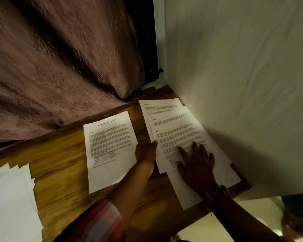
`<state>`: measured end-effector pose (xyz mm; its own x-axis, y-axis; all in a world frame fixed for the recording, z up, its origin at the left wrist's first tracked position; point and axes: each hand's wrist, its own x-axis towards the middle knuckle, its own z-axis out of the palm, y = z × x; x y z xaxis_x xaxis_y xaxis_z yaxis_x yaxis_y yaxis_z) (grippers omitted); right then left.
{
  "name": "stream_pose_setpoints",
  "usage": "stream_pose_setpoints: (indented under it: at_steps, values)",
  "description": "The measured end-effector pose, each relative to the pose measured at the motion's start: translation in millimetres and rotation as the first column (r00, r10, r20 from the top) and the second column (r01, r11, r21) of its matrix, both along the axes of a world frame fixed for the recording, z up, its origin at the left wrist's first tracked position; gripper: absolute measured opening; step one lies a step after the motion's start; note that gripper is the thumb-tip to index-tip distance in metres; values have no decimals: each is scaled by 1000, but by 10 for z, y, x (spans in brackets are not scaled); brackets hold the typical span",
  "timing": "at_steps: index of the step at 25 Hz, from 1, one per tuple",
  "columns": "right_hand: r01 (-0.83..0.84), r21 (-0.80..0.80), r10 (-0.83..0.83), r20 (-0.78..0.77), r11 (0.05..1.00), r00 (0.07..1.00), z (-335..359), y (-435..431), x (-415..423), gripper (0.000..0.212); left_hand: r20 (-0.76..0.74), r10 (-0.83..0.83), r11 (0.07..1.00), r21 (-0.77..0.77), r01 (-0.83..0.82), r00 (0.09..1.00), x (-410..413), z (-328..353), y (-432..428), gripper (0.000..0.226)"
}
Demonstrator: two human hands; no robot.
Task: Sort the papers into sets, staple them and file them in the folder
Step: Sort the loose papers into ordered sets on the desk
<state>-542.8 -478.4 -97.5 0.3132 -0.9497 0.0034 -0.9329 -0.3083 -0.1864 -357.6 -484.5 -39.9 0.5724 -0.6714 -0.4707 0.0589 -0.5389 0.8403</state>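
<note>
Wooden table (59, 172), seen from above, dim light with some motion blur.

Papers, three groups:
- One single printed sheet (110, 154) at the middle of the table. White, bold centred title, blocks of small text, and a small table near the bottom. Flat, slightly skewed.
- One fanned pile (175, 126) to its right, hard against the white wall (234, 84). At least three printed sheets, staggered so that the upper edges and section headings show. Exact count not readable.
- One loose pile of blank sheets (10, 198) at the table's left near edge. Plain white, several staggered corners, number unclear.

Hands, two:
- Right hand (197, 168) palm down on the top sheet of the fanned pile, fingers straight and spread apart, pressing. Thread band (212, 196) at the wrist.
- Left hand (146, 151) at the left edge of the same pile, back of hand up, fingertips touching the paper edge. Pinching or merely touching: cannot tell. Plaid sleeve (101, 222) pushed up the forearm.

Behind the table: one mauve patterned curtain (59, 67).
</note>
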Motion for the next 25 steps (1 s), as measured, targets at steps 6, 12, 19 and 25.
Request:
stream_pose_setpoints:
  at_steps: [6, 12, 19, 25]
  values:
    - [9, -29, -9, -2, 1000, 1000, -24, 7, 82, 85, 68, 13, 999, -53, -9, 998, 43, 131, 44, 10]
    - [20, -11, -20, -20, 1000, 1000, -35, -29, 101, 91, 317, 53, 991, -133, -11, 947, 223, 306, 293, 7]
    - [39, 114, -28, -93, 993, 995, 83, -21, 78, 97, 445, 313, 919, -365, -150, 839, 964, 398, 863, 24]
    - [39, 164, -21, -109, 986, 994, 213, -33, 125, 91, 233, 421, 869, -381, -316, 877, 1292, 525, 1400, 18]
